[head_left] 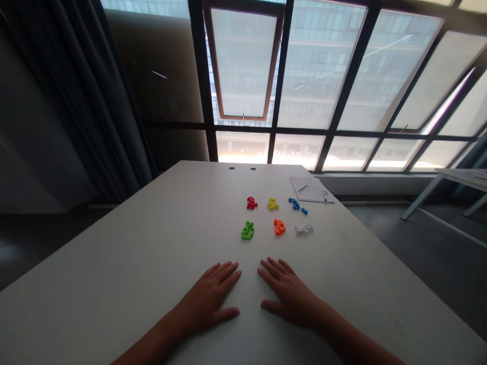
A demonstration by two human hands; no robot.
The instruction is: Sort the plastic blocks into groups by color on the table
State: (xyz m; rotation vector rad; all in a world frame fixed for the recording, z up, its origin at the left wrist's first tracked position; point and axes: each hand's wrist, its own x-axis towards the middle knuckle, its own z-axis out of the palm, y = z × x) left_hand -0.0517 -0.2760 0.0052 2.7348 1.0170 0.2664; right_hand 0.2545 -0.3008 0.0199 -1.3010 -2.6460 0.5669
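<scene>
orange plastic pieces (279, 227) lie just beyond the right fingers (271, 264).

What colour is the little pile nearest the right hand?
Orange plastic shapes, best in the head view.

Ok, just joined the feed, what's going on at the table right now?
The person's left hand and right hand lie flat and empty on a white table. Ahead, apart from the hands, small plastic shapes sit in two rows: red shapes, yellow shapes and blue shapes behind, green shapes, orange shapes and whitish shapes nearer. Beyond lie paper and a pen.
</scene>
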